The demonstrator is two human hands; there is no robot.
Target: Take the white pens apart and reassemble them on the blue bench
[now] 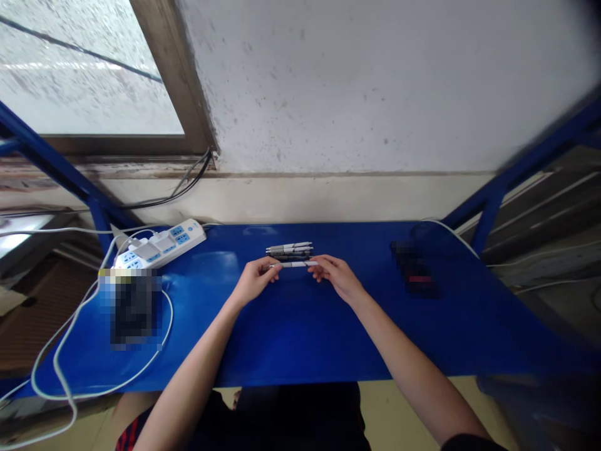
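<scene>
A white pen (295,264) lies crosswise between my two hands, held at both ends. The fingers of my left hand (257,275) pinch its left end, where a metallic tip shows. At the other end, my right hand (334,273) grips it between thumb and fingers, which partly cover that end. Just beyond, several more pens (288,248) rest side by side on the blue tabletop (300,326). They are white with grey and dark parts.
A white power strip (162,244) with plugs in it lies at the back left, its white cable (171,313) looping over the table's left side. A blurred dark object (134,307) sits near it. Another blurred dark object (414,269) is on the right. Blue frame posts (488,213) flank the table.
</scene>
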